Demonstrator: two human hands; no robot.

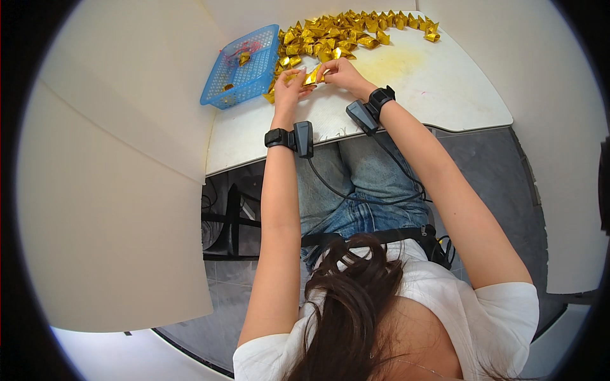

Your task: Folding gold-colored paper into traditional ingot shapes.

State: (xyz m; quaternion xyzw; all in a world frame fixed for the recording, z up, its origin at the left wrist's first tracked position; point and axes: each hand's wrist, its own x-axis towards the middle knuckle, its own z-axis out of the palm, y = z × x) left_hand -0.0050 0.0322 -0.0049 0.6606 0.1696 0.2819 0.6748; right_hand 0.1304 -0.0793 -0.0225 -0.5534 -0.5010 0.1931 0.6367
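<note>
Between my two hands is a shiny gold foil paper ingot point(311, 77), folded to points. The fingers of my left hand point(291, 87) are closed on its left side. On its right side, my right hand point(342, 71) pinches it with thumb and fingertips. Parts of the piece are hidden behind my fingers. Just beyond my hands lies a big heap of similar gold foil ingots point(321, 38), with some in a row toward the far right.
A blue plastic basket point(235, 98) stands left of the heap, holding some pink stuff and a few gold pieces. White walls close in the white table point(445, 92) at both sides. Cables run from black wrist straps point(381, 98) across my lap.
</note>
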